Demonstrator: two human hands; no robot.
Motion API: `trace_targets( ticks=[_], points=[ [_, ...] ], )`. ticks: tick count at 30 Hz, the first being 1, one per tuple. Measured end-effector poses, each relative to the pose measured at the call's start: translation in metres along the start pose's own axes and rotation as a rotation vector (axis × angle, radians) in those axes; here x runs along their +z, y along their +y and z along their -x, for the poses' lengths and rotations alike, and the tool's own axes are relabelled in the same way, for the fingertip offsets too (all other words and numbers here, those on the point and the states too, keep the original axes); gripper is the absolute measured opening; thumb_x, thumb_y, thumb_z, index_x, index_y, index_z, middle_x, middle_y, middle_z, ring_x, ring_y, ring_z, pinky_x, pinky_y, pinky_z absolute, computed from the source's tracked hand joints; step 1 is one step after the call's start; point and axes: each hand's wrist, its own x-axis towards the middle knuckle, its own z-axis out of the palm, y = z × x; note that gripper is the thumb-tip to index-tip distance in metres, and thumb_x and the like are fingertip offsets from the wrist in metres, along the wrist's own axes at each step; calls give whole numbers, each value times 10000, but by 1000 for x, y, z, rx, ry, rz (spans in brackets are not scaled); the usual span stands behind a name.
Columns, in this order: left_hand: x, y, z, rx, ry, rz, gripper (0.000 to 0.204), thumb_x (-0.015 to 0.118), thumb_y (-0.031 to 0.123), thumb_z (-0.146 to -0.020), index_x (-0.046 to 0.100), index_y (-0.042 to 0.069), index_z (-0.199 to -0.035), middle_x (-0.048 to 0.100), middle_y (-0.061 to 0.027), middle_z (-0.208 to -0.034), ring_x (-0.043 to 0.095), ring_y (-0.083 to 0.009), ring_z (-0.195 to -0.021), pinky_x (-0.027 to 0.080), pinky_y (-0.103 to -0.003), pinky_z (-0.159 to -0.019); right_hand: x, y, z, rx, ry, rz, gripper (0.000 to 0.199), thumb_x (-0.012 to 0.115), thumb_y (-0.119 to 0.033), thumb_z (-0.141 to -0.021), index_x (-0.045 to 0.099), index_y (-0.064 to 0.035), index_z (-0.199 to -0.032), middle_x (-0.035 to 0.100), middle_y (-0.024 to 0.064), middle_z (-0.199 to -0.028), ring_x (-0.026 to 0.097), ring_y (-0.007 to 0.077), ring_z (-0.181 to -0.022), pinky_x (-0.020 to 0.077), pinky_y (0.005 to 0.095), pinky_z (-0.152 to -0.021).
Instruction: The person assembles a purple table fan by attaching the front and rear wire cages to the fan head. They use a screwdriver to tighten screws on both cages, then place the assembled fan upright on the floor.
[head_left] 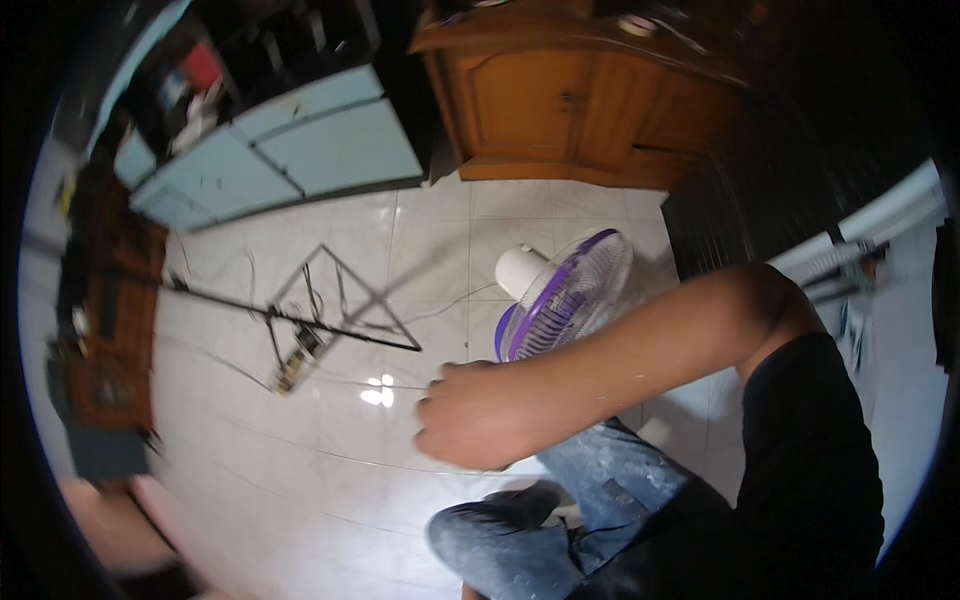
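My right hand (478,416) is held over the floor near the middle of the view, its fingers curled in and closed. What they hold, if anything, is hidden. Just beyond my right forearm stands a fan (572,295) with a purple-rimmed wire cage and a white motor housing; the forearm covers part of it. At the lower left edge my left hand or wrist (115,525) is smeared by motion, and a dark band crosses it. The fingers of that hand cannot be made out.
A thin black metal frame (345,335) stands on the tiled floor, next to a small device with cables (288,372). Light blue drawers (335,145) and a wooden cabinet (520,100) line the back. A dark wooden cabinet (115,340) stands left; my jeans-clad legs (510,545) are below.
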Motion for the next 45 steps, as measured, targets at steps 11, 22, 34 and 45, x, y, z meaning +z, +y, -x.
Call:
trace_targets(
  ticks=[11,22,34,45],
  points=[
    [-359,186,139,-12,-225,-119,572,762,483,-969,618,82,-1350,759,-163,-1162,777,-297,-941,576,-414,-750,40,-134,449,1354,1027,-256,676,788,-377,-905,553,-46,-1445,627,292,-1308,616,408,-1271,476,521,-1067],
    [-263,535,192,526,-467,-311,397,722,399,-994,602,222,-1328,689,-71,-1155,746,-308,-954,501,-450,-716,260,-656,554,2847,535,-1225,606,817,-438,-834,645,-83,-1294,679,189,-1268,661,395,-1188,501,612,-989],
    [9,649,420,665,-825,-1082,438,730,384,-1005,590,158,-1354,689,-90,-1150,735,-295,-936,538,-396,-684,291,-678,582,2073,1414,-1354,802,749,-492,-935,484,-40,-1542,656,286,-1313,633,464,-1232,517,547,-1020],
    [361,784,668,890,-861,-1291,426,695,366,-1020,586,142,-1366,682,-100,-1155,725,-298,-963,549,-413,-721,370,-863,833,2913,1081,-1109,648,752,-482,-926,556,-91,-1405,662,218,-1217,666,438,-1143,538,585,-941]
  ],
)
